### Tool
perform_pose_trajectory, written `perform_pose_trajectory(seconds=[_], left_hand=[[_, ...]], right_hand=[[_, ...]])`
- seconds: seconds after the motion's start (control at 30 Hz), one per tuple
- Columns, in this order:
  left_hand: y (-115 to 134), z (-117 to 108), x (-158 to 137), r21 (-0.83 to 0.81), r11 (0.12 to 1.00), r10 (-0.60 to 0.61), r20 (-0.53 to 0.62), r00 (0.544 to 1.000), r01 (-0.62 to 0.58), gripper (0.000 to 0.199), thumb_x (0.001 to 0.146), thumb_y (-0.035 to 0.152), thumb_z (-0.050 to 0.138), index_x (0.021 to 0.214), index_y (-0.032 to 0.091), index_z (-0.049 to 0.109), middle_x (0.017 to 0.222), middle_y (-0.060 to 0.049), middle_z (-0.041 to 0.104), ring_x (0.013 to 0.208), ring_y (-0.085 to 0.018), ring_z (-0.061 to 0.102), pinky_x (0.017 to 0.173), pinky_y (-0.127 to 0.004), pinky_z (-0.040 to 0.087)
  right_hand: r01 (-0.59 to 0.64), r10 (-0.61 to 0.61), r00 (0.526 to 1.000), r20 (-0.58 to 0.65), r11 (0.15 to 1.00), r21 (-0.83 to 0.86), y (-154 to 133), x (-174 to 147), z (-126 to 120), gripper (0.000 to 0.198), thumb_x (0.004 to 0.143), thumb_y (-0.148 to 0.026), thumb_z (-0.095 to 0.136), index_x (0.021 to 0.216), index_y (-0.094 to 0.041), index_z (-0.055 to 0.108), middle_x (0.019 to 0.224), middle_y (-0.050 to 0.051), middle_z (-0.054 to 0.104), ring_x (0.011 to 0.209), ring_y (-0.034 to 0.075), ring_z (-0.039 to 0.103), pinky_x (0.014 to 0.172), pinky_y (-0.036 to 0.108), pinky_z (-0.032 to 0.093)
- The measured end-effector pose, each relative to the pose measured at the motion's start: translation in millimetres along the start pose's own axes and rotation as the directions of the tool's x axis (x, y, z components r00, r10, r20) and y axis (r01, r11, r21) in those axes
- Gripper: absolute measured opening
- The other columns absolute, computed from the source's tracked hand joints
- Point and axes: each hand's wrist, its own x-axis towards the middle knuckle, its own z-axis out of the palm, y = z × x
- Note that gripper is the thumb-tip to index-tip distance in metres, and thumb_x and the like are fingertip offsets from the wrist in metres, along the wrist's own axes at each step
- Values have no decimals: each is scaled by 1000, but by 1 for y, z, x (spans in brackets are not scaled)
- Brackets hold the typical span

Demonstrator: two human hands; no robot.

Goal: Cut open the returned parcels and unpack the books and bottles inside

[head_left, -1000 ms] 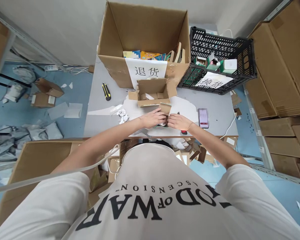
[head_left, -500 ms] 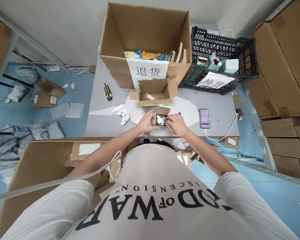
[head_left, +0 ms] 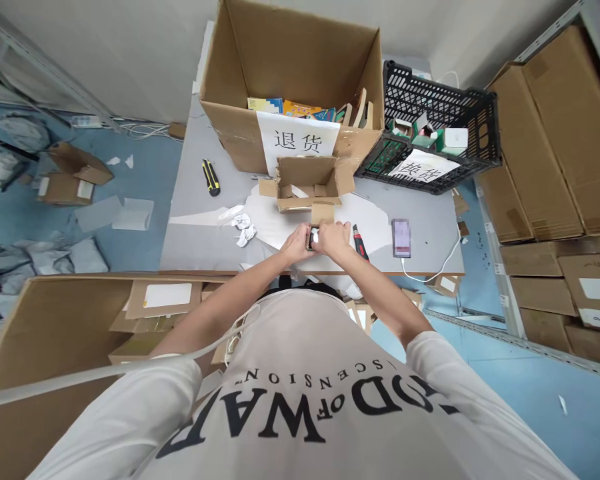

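Grey surface [head_left: 193,250] is bearing a big carton [head_left: 235,140] at back, a black crate [head_left: 470,172] beside it, jutting past the right edge. A small open box [head_left: 307,203] is sitting before the carton. Yellow-black knife [head_left: 211,178] and crumpled paper [head_left: 245,230] are lying left; red-black knife [head_left: 360,243] and phone [head_left: 401,238], right.

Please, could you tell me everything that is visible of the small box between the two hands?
The small box looks like brown cardboard. It is open, with one flap raised on the side away from the person. The left hand is against its left side; the right hand covers much of its right. Something dark and whitish shows inside, too small to identify. The box is near the table's front edge, nearer the person than a larger open carton. Its underside is hidden.
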Motion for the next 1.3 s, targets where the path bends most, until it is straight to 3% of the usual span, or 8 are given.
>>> perform_pose_trajectory(seconds=[0.17, 0.57, 0.77, 0.87, 0.97, 1.07, 1.17, 1.3], left_hand=[[4, -1, 3, 4, 999, -51, -39, 998, 51, 55, 63, 38, 74, 104, 21, 40, 108, -10, 56, 100, -25, 60, 82, -38, 49], [3, 2, 3, -33, 996, -81, -122, 989, 77, 74, 58, 49, 81, 110, 19, 39, 112, -11, 53, 104, -27, 58, 88, -43, 50], [14, -11, -3, -86, 995, -62, -162, 985, 49, 100, 55, 47, 82, 134, 14, 31, 135, -21, 42, 130, -37, 43, 104, -52, 40], [23, -28, -12, -210, 975, -117, -193, 974, 75, 87, 70, 46, 70, 140, 17, 29, 144, -19, 37, 139, -35, 33, 111, -53, 33], [43, -53, -22, -537, 825, -241, -54, 969, 175, 63, 88, 56, 39, 140, 23, 31, 142, -14, 46, 133, -31, 44, 103, -54, 42], [71, -76, -30, -771, 530, -132, 337, 932, 353, 76, 87, 71, 16, 139, 20, 37, 133, -17, 57, 122, -33, 56, 92, -53, 49], [96, -86, -37, -819, 321, -62, 483, 873, 476, 82, 81, 76, 30, 135, 16, 43, 127, -21, 61, 119, -36, 58, 96, -52, 48], [112, -76, -42, -856, 184, -135, 465, 875, 483, 72, 76, 65, 52, 128, 15, 49, 130, -20, 60, 120, -36, 57, 104, -53, 44]], right_hand=[[113, -108, 986, -124, 993, 34, 12, -15, -26, 37, 74, -34, 60, 106, -15, 56, 96, 19, 70, 93, 36, 61, 79, 42, 37], [398, -338, 864, -374, 912, 95, 52, -44, -121, 33, 75, -34, 58, 103, -18, 54, 85, 8, 64, 81, 26, 57, 72, 36, 41], [573, -413, 785, -463, 768, 286, 67, -46, -169, 33, 78, -36, 61, 106, -21, 52, 79, -1, 59, 74, 17, 56, 71, 34, 45], [644, -411, 749, -519, 638, 423, 81, -33, -177, 36, 78, -43, 64, 105, -23, 52, 81, -2, 55, 75, 14, 57, 71, 34, 48], [675, -357, 734, -578, 473, 566, 95, -11, -171, 45, 75, -54, 68, 103, -23, 53, 88, -1, 54, 80, 14, 58, 71, 34, 50], [677, -302, 736, -606, 340, 653, 102, 11, -158, 60, 67, -67, 69, 103, -23, 51, 95, 1, 55, 83, 16, 58, 72, 36, 53], [681, -302, 731, -612, 278, 677, 102, 25, -146, 70, 64, -78, 62, 106, -24, 49, 99, 3, 58, 87, 19, 60, 73, 38, 54], [682, -295, 731, -615, 319, 658, 92, 29, -128, 72, 74, -83, 44, 118, -25, 46, 109, 8, 62, 92, 22, 63, 73, 41, 54]])
